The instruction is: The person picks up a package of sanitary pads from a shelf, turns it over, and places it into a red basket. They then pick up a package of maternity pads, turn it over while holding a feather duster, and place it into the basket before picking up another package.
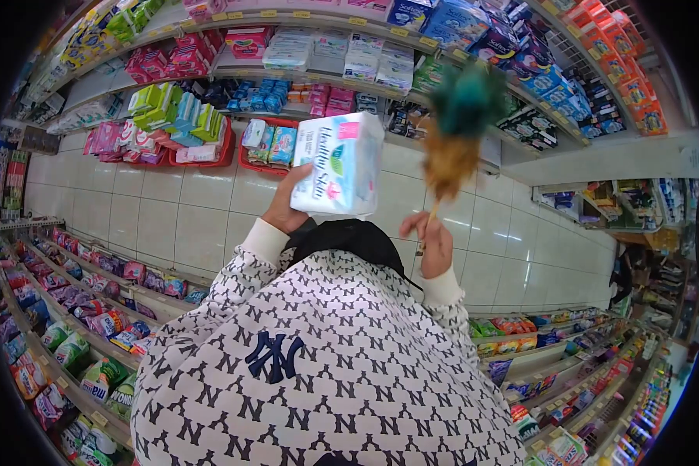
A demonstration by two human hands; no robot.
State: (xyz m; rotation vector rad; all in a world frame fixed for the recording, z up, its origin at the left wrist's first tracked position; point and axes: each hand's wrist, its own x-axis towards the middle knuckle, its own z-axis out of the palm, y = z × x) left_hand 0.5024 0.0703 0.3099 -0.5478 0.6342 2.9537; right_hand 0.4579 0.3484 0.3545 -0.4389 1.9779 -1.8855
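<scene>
My left hand [287, 198] grips a white and pale blue pack of sanitary pads [340, 165] by its left side, holding it up in front of my body. Printing on the pack reads "Healthy Skin". In my right hand [433, 239] is the thin handle of a feather duster [454, 128]. Its feathers are green at the top and golden brown lower down, smeared by motion. The duster points up toward the shelves, apart from the pack. My right fingers are closed round the handle.
Ahead, curved shelves [210, 74] carry many packs. Red baskets [229, 147] with small packs stand on the tiled floor [186, 225] at their foot. Low racks of pouches [105, 322] lie behind on the left, and more racks [575, 365] on the right.
</scene>
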